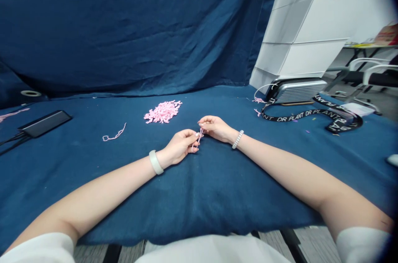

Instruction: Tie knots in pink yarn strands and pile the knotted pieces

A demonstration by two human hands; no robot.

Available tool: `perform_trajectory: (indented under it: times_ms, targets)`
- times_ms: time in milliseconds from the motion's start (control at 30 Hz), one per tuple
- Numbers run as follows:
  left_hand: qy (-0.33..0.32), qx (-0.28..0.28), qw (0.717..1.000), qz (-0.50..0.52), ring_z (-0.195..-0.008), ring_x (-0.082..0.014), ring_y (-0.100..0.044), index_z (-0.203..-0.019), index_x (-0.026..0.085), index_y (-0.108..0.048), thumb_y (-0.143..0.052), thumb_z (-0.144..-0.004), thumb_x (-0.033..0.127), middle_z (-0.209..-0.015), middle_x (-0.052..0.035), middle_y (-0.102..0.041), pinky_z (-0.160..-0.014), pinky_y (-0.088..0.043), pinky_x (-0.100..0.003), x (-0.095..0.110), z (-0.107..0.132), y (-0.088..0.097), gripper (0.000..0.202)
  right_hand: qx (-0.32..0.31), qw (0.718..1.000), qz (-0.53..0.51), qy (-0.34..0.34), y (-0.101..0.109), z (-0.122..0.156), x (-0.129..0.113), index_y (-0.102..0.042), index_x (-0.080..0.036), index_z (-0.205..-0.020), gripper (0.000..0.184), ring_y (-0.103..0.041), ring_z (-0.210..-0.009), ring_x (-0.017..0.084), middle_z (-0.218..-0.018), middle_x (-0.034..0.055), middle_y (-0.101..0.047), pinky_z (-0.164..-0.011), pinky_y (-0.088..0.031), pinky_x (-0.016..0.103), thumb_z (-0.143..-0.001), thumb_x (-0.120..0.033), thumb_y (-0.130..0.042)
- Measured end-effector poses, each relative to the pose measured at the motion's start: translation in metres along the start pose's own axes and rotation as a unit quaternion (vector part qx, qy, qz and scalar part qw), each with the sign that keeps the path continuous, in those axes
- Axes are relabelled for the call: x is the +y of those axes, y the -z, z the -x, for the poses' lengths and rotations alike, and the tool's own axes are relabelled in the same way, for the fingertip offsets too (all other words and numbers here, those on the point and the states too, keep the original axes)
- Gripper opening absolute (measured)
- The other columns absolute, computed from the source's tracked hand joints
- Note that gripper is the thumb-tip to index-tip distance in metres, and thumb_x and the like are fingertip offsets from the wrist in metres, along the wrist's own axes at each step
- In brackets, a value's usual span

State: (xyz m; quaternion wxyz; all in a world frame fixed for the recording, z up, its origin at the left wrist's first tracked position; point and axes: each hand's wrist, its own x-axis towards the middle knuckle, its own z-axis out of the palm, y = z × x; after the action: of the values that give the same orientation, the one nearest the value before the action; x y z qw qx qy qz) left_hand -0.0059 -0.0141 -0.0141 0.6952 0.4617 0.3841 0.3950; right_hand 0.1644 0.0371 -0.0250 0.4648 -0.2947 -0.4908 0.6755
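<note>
Pinching a thin pink string (200, 133) in both the left hand (181, 145) and the right hand (217, 128), just to the right of the pile (163, 111) and nearer. Pressing thumb and fingers together on the string on the left; gripping it likewise on the right. See small pink pieces (155, 116) heaped in the pile, on the blue cloth (211, 196). To the left of the pile and nearer, see a loose strand (119, 133); farther left of the pile, a dark slab (46, 123) with cables (21, 135). Well to the right of the pile, see a silver case (301, 91); cannot make out the contents. Find a lettered strap (290, 118) there too, level with the pile.
</note>
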Motion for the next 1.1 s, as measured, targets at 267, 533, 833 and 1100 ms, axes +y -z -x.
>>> perform_trajectory:
  times_ms: [267, 533, 833, 1100]
  targets:
    - [0.012, -0.051, 0.996, -0.078, -0.054, -0.0067, -0.056, -0.074, 0.011, -0.054, -0.071, -0.069, 0.028, -0.07, -0.0053, -0.063, -0.047, -0.047, -0.016, -0.001, 0.001, 0.0, 0.024, 0.0, 0.998, 0.07, -0.005, -0.005, 0.003, -0.001, -0.063, -0.013, -0.073, 0.023, -0.05, -0.052, 0.006, -0.06, -0.0028, -0.058, -0.054, -0.037, 0.022, -0.058, -0.022, -0.077]
    - [-0.024, -0.056, 0.984, -0.168, -0.046, -0.0063, -0.055, -0.074, 0.012, -0.056, -0.067, -0.073, 0.03, -0.063, -0.0038, -0.063, -0.045, -0.048, -0.017, -0.003, 0.006, -0.004, 0.022, 0.008, 0.999, 0.041, -0.017, -0.005, 0.002, -0.001, -0.063, -0.013, -0.074, 0.028, -0.049, -0.051, 0.007, -0.054, -0.0017, -0.056, -0.054, -0.038, 0.022, -0.069, -0.04, -0.069]
    - [-0.116, 0.013, 0.973, -0.201, -0.048, -0.0091, -0.057, -0.073, 0.012, -0.058, -0.064, -0.075, 0.029, -0.055, -0.0016, -0.061, -0.051, -0.049, -0.02, 0.001, 0.015, -0.009, 0.018, -0.035, 0.998, 0.052, -0.031, -0.008, 0.005, -0.005, -0.064, -0.012, -0.076, 0.042, -0.051, -0.057, 0.008, -0.061, 0.0013, -0.06, -0.061, -0.04, 0.023, -0.072, -0.054, -0.061]
    - [-0.113, 0.013, 0.968, -0.223, -0.049, -0.0098, -0.058, -0.073, 0.012, -0.057, -0.063, -0.076, 0.027, -0.056, -0.0024, -0.062, -0.052, -0.049, -0.02, 0.003, 0.014, -0.009, 0.016, -0.12, 0.979, 0.166, 0.004, -0.009, 0.009, -0.007, -0.058, -0.013, -0.062, 0.029, -0.045, -0.054, 0.007, -0.057, -0.003, -0.053, -0.057, -0.034, 0.022, -0.073, -0.039, -0.066]
